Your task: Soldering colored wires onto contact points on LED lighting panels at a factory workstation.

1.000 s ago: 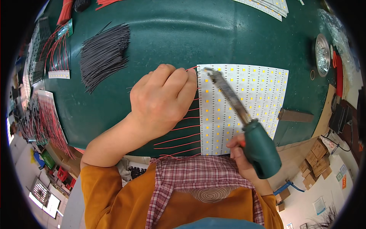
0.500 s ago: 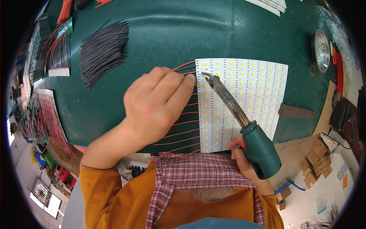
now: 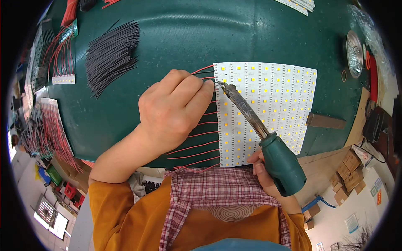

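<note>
A white LED board (image 3: 259, 102) with rows of yellow chips lies on the green work mat. Red wires (image 3: 197, 144) run leftward from the pads along its left edge. My left hand (image 3: 171, 111) is closed in a pinch at that edge, near the upper pads. A thin dark wire end shows behind its knuckles, so it appears to hold a black wire; the fingertips hide the rest. My right hand (image 3: 264, 173) grips a soldering iron (image 3: 281, 163) by its green handle, which covers most of the fingers. The iron's tip meets the board's left edge beside my left fingertips.
A bundle of black wires (image 3: 113, 56) lies at the upper left. Wired boards (image 3: 52, 129) are heaped at the far left. A dark bar (image 3: 325, 121) sits by the board's right edge. A metal bowl (image 3: 354, 54) stands at the right, more white boards (image 3: 295, 5) at the back.
The iron's tip has moved slightly left and down, from on the board to its edge at my left fingertips. My left hand has barely shifted.
</note>
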Action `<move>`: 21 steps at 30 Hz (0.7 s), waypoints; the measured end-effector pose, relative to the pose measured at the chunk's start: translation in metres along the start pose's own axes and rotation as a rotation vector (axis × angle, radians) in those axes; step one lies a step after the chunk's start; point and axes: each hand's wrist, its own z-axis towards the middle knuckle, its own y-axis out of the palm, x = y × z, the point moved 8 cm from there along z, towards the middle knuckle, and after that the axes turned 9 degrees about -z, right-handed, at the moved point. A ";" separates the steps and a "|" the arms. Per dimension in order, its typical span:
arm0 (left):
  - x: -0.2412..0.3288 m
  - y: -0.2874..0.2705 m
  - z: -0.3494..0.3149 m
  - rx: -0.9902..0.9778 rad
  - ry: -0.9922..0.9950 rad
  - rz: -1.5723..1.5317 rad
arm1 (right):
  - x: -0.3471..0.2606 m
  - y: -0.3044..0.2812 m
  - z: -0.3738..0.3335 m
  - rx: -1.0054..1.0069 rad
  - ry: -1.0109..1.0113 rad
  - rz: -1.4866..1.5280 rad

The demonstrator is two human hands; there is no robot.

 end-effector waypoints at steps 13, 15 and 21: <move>0.001 0.001 0.005 -0.081 -0.094 -0.007 | -0.013 -0.004 0.000 0.099 -0.105 -0.540; 0.001 0.001 0.005 -0.075 -0.089 -0.004 | -0.006 -0.008 -0.001 0.112 -0.056 -0.087; -0.005 0.005 0.007 -0.134 -0.125 0.001 | 0.000 -0.007 -0.004 0.039 -0.218 -0.413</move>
